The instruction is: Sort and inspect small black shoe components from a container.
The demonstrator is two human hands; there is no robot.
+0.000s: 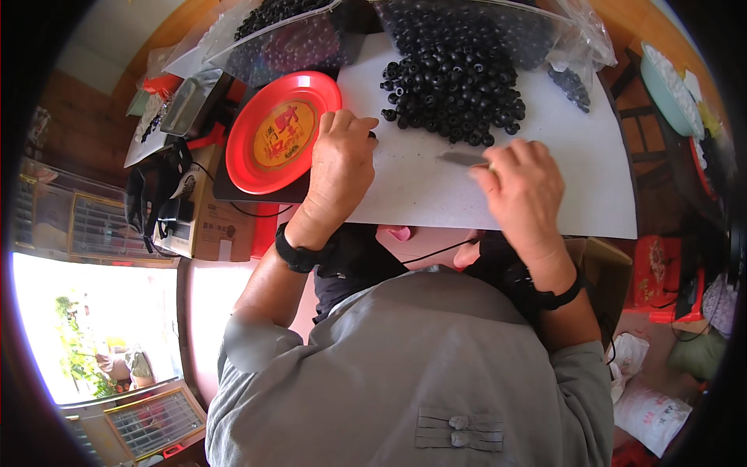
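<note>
At the right edge of the red plate [243, 156], my left hand [342, 152] is closed, with a small black bead [372, 135] pinched at its fingertips. My right hand [523, 183] is closed around a small knife, over the white table sheet [420, 198]. The grey knife blade [461, 158] points left, toward my left hand, and the handle is mostly hidden in my fingers. Beyond both hands lies a heap of round black beads [455, 93] with holes in them. The heap spills out of a clear plastic bag [537, 35].
Another clear bag of black beads [288, 47] stands behind the plate. A small cluster of dark beads [570, 87] lies at the back right. Left of the table are a metal tray [189, 105] and a cardboard box [222, 222]. A pale green basin [669, 89] stands far right.
</note>
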